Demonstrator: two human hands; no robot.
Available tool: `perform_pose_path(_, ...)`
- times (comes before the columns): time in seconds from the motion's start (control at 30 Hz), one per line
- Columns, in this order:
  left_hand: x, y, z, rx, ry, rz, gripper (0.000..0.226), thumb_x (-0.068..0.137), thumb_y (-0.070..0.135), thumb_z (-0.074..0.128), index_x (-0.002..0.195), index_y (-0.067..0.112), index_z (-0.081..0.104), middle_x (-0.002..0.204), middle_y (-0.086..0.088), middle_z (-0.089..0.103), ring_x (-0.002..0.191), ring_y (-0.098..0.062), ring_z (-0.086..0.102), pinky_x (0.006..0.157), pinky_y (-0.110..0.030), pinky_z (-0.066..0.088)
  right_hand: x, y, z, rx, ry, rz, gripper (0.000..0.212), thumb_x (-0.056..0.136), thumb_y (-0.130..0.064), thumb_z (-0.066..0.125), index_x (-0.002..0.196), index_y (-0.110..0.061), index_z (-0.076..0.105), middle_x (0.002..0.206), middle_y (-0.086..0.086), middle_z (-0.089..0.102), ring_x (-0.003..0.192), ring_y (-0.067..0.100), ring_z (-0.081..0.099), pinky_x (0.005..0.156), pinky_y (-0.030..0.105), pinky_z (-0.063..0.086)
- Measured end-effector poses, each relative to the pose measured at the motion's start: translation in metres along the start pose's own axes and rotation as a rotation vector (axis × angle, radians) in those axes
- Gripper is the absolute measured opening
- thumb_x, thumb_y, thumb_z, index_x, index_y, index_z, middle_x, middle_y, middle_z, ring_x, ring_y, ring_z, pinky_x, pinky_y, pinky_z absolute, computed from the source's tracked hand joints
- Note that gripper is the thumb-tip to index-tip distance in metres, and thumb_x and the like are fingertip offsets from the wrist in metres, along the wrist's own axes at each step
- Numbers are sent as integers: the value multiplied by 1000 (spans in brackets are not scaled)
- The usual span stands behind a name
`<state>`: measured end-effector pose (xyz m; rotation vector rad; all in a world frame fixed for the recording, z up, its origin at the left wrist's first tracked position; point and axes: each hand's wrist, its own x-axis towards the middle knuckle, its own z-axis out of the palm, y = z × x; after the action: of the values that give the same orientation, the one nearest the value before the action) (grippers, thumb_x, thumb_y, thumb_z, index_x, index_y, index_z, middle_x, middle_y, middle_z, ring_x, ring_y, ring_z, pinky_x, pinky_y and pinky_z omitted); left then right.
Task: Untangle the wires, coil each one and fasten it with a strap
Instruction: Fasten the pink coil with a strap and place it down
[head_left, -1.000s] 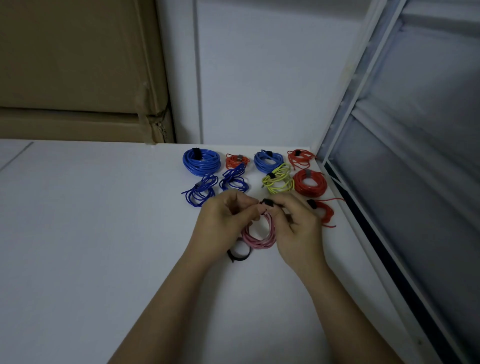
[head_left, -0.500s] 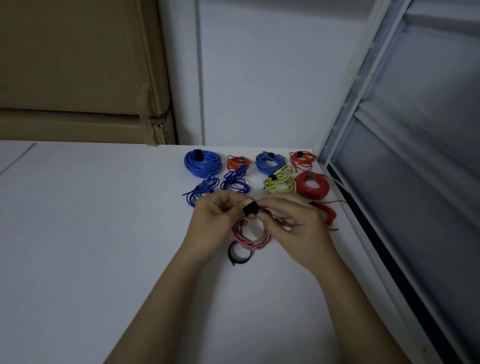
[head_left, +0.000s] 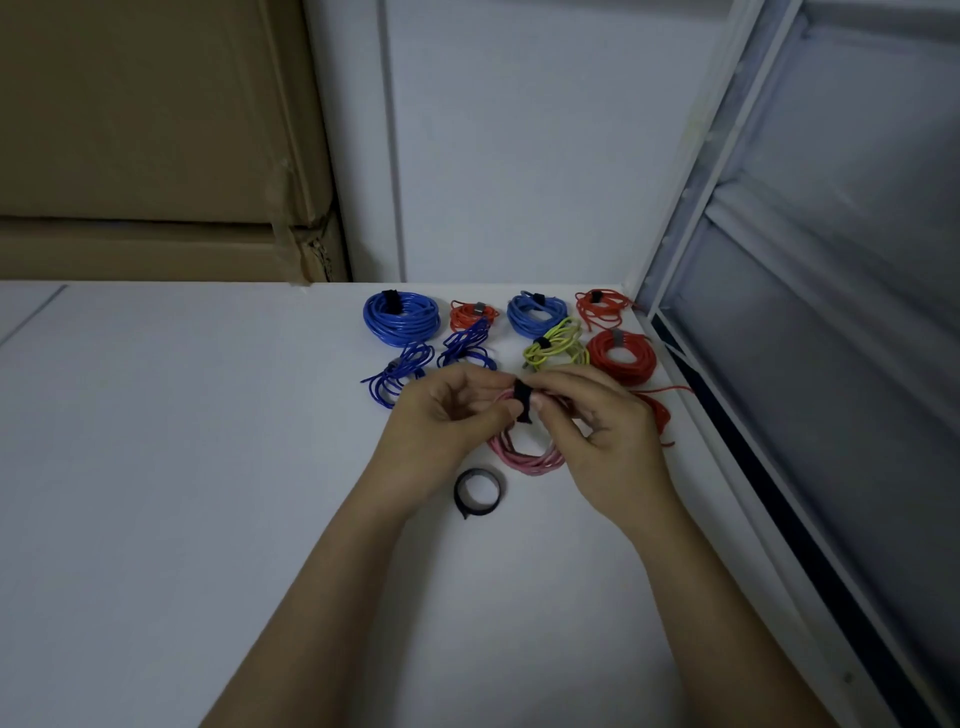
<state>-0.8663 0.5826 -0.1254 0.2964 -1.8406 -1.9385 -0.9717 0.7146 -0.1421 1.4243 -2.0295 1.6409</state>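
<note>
Wires lie coiled in 2 rows at the far right of the tabletop: about 9 blue, red and yellow bundles, most showing a strap. A pink coil sits near the middle, held up between both hands. The left hand and right hand both pinch a black strap wrapped over its top, fingers curled close. This coil looks nearly fastened. A spare strap loop lies just near of it; no loose tangle shows.
</note>
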Motion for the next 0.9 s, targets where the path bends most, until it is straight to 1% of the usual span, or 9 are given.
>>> perform_pose_path(0.07, 0, -1, 0, 67, -4, 36, 26, 81, -10, 67, 90, 14, 67, 80, 5, 73, 79, -8, 68, 72, -18, 52, -1, -1, 3, 46, 15, 27, 20, 87, -3, 62, 105, -5, 70, 102, -2, 65, 95, 13, 65, 82, 27, 54)
perform_pose_path(0.13, -1, -3, -1, 158, 14, 78, 28, 80, -9, 67, 86, 18, 64, 79, 9, 69, 79, -7, 65, 71, -19, 52, -2, -2, 6, 58, 17, 18, 20, 86, -1, 63, 104, -6, 70, 102, -7, 65, 96, 10, 65, 82, 23, 53)
perform_pose_path(0.23, -1, -6, -1, 194, 24, 86, 29, 79, -6, 68, 84, 21, 60, 81, 14, 66, 77, -6, 64, 67, -18, 51, -2, -3, 7, 40, 22, -3, 19, 86, -1, 62, 102, -7, 71, 102, -11, 64, 96, 5, 63, 83, 20, 51)
perform_pose_path(0.33, -1, -7, 1, 233, 21, 66, 27, 74, 8, 69, 89, 29, 60, 87, 17, 64, 73, -7, 66, 63, -23, 54, -1, -4, 7, 14, 7, -7, 19, 87, 1, 60, 101, -6, 71, 101, -8, 65, 97, 4, 62, 84, 18, 49)
perform_pose_path(0.43, -2, -8, 0, 247, 36, 13, 29, 70, 22, 69, 92, 38, 59, 90, 9, 68, 72, -18, 69, 70, -40, 57, -1, -4, 8, 8, 7, -19, 21, 86, 5, 59, 99, -6, 72, 101, -11, 64, 97, 1, 61, 85, 15, 46)
perform_pose_path(0.53, -1, -9, -2, 195, 23, -14, 30, 73, 21, 74, 94, 37, 61, 82, -11, 70, 78, -34, 68, 76, -47, 55, -1, -1, 7, 56, 9, 2, 21, 86, 2, 59, 99, -10, 71, 101, -12, 65, 97, 4, 62, 85, 19, 49)
perform_pose_path(0.6, -1, -9, -3, 136, 3, -26, 32, 74, 17, 74, 100, 31, 61, 81, -15, 71, 80, -35, 68, 76, -43, 55, -1, 0, 6, 86, -2, 12, 23, 86, 2, 59, 99, -14, 70, 101, -10, 66, 97, 7, 63, 85, 21, 50)
perform_pose_path(0.73, 1, -9, -5, 59, -33, -33, 40, 80, 2, 73, 112, 21, 59, 84, -11, 73, 77, -17, 68, 71, -25, 52, -2, 2, 6, 131, -11, 30, 24, 85, 1, 61, 98, -18, 70, 99, -10, 67, 95, 11, 64, 84, 23, 50)
perform_pose_path(0.9, 1, -9, -1, 29, -46, 23, 47, 81, -3, 70, 120, 19, 56, 84, -6, 73, 78, -13, 67, 72, -22, 51, -2, 3, 4, 133, 6, 74, 24, 84, -5, 63, 97, -24, 70, 97, -9, 69, 93, 16, 66, 80, 32, 54)
